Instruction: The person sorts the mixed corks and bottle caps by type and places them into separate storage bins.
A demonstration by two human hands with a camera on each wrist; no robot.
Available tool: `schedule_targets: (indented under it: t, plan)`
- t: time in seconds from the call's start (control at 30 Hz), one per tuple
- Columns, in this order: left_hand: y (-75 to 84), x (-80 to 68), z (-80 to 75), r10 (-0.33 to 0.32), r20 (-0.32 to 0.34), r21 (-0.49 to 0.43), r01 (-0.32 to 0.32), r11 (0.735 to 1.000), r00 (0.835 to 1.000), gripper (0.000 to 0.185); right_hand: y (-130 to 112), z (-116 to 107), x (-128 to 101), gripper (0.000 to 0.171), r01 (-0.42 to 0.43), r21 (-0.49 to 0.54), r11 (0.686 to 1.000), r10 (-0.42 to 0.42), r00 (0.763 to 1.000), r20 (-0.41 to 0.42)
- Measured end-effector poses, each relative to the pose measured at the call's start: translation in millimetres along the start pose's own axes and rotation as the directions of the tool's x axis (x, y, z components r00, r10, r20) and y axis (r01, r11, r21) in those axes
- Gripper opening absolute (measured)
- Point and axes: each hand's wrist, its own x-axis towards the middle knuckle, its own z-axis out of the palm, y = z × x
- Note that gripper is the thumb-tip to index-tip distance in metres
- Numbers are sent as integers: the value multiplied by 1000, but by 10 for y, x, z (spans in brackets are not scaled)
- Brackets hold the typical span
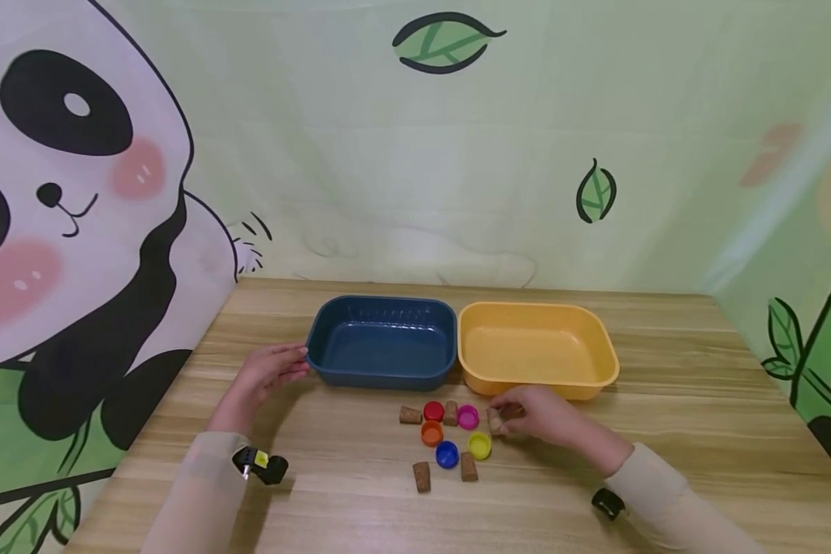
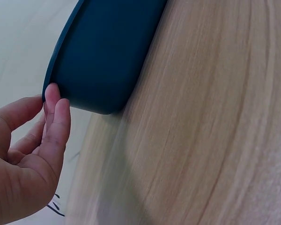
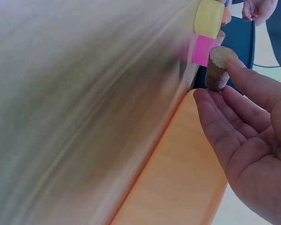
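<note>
At the left end of the dark blue plastic basin (image 1: pixel 388 380), my left hand (image 1: pixel 274 368) has its fingertips on the rim. The left wrist view shows the thumb on one side of that rim and the fingers of the left hand (image 2: pixel 35 154) on the other. My right hand (image 1: pixel 536 414) pinches a cork stopper (image 3: pixel 217 70) between thumb and fingers, in front of the yellow basin (image 1: pixel 540 389). Left of it lie a magenta bottle cap (image 1: pixel 468 418), a yellow cap (image 1: pixel 480 445), a red cap (image 1: pixel 433 412), an orange cap (image 1: pixel 432 433) and a blue cap (image 1: pixel 446 455).
More cork stoppers lie around the caps: one at the left (image 1: pixel 410 415), one between red and magenta (image 1: pixel 451 413), and two nearer, a left one (image 1: pixel 422 477) and a right one (image 1: pixel 468 467). Both basins stand side by side before a panda-printed cloth (image 1: pixel 360 192).
</note>
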Motion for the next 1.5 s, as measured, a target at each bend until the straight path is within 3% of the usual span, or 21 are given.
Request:
schedule_targets:
  t: [0.23, 0.47, 1.3, 1.5]
  plan:
    - [-2, -3, 4, 23, 44, -30, -22, 999, 999, 53, -5, -62, -29, 32, 4, 59, 998, -5, 1000, 13]
    - [-4, 9, -8, 11, 41, -19, -10, 1000, 999, 54, -38, -171, -70, 33, 39, 70, 997, -38, 999, -13]
    - [18, -17, -8, -3, 42, -23, 4, 1000, 999, 52, -214, -668, -113, 32, 43, 71, 997, -44, 999, 20]
    - [27, -11, -2, -6, 35, -22, 7, 1000, 999, 52, -253, -762, -87, 32, 25, 89, 996, -24, 1000, -13]
